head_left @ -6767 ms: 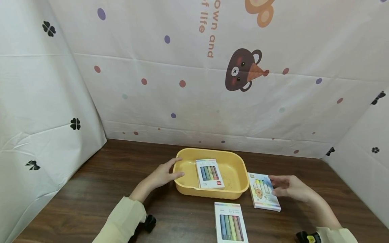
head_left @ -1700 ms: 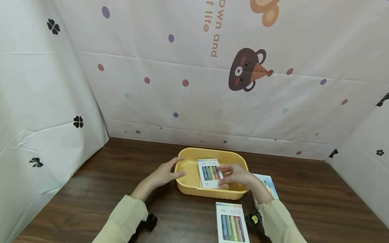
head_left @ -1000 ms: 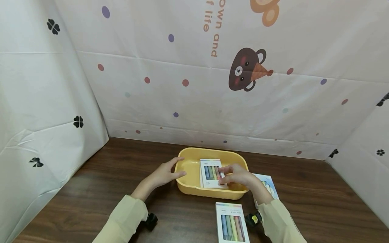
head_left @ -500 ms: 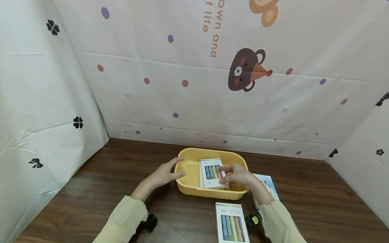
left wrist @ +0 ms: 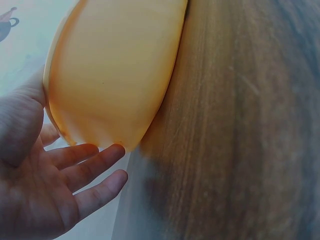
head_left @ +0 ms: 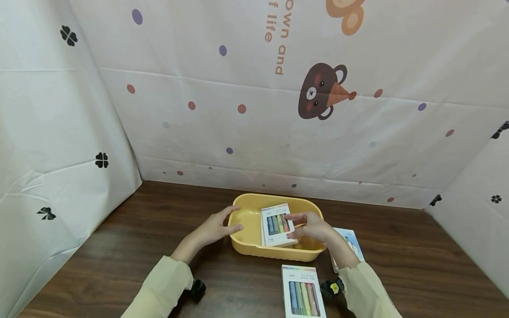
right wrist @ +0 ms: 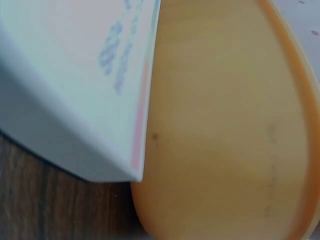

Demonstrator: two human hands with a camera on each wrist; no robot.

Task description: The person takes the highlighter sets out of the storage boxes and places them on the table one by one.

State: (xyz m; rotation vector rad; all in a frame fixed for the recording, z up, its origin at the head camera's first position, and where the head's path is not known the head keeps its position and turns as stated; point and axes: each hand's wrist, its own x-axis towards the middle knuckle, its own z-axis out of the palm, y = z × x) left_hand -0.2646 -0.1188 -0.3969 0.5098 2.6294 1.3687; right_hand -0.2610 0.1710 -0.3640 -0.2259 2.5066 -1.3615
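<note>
In the head view my left hand (head_left: 212,229) is at the left end of the yellow plastic basin (head_left: 244,240). Its thumb hooks over the rim, and the left wrist view shows its fingers (left wrist: 95,165) against the outside wall. Inside the basin, my right hand (head_left: 314,230) pinches the right edge of a white box of coloured sticks (head_left: 274,240), which is tilted slightly. Under that box the left edge of a second white box shows; the rest is covered. The right wrist view does not include my right hand.
Another white box of coloured sticks (head_left: 304,293) lies on the brown table (head_left: 234,291) in front of the basin. A blue-and-white box (head_left: 351,243) sits right of the basin, partly behind my right forearm. A printed cloth (head_left: 191,132) hangs behind and at both sides.
My right hand has left the blue-and-white box and reached into the basin. The upper box has slid right and now tilts, exposing the box beneath. My left hand stays at the rim.
</note>
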